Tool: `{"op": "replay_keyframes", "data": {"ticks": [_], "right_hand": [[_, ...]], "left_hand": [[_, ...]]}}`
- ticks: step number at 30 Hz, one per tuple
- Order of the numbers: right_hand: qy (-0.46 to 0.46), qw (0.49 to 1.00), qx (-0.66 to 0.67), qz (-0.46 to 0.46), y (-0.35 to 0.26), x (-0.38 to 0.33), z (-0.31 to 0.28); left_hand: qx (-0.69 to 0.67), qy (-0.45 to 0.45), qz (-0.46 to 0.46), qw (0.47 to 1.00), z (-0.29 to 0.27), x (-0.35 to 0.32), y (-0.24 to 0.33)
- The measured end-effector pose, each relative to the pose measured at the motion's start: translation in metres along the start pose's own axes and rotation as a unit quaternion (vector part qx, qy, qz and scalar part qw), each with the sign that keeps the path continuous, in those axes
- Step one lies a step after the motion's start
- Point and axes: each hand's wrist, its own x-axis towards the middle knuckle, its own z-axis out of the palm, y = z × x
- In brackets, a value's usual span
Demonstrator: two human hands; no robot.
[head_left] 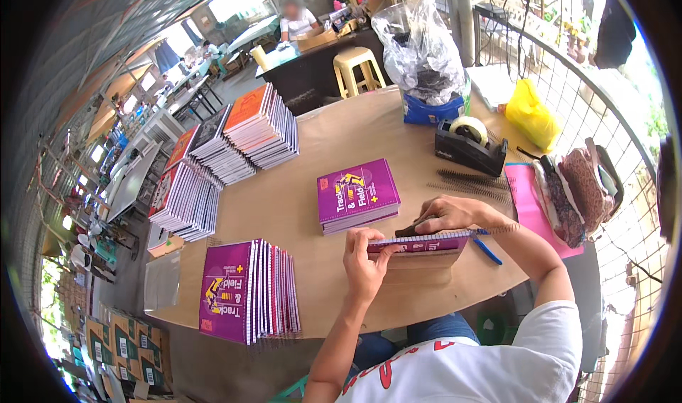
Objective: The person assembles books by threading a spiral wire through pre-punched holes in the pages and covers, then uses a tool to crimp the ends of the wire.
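Observation:
A purple-covered notebook (419, 244) stands on edge on the brown table (284, 204) in front of me, its wire spiral along the top. My left hand (364, 261) grips its left end. My right hand (451, 213) rests over the spiral at the top right, fingers curled on it. A short stack of purple notebooks (357, 194) lies flat just behind. To my left a fanned row of purple notebooks (249, 289) lies at the table's near edge.
Fanned piles of bound notebooks (220, 154) fill the table's far left. Loose black spiral wires (472, 183), a black tape dispenser (470, 146), a blue pen (487, 251), pink paper (529, 197), patterned pouches (579, 190), a yellow bag (531, 115) and a plastic-wrapped bundle (423, 55) sit right. A person sits far behind.

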Motion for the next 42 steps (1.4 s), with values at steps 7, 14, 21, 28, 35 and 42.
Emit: {"op": "replay_keyframes", "data": {"ticks": [7, 14, 21, 28, 35, 42], "right_hand": [[0.016, 0.986, -0.164, 0.005, -0.001, 0.011, 0.002], [0.017, 0.991, -0.13, -0.007, -0.014, 0.019, 0.004], [0.017, 0.972, -0.233, 0.007, -0.023, 0.015, -0.002], [0.033, 0.98, 0.066, -0.187, -0.021, 0.003, -0.018], [-0.022, 0.925, 0.324, -0.196, 0.025, -0.011, -0.024], [-0.009, 0.997, -0.002, -0.074, 0.009, 0.005, -0.003]], "left_hand": [[-0.004, -0.028, -0.022, 0.999, -0.002, 0.001, 0.002], [-0.244, 0.03, -0.12, 0.962, -0.006, -0.015, -0.03], [-0.185, -0.065, -0.123, 0.973, -0.022, -0.007, -0.031], [-0.102, -0.062, -0.085, 0.989, -0.024, -0.005, -0.027], [-0.205, -0.063, -0.151, 0.965, -0.02, -0.007, -0.021], [-0.153, -0.07, -0.108, 0.98, -0.023, -0.009, -0.026]]}}
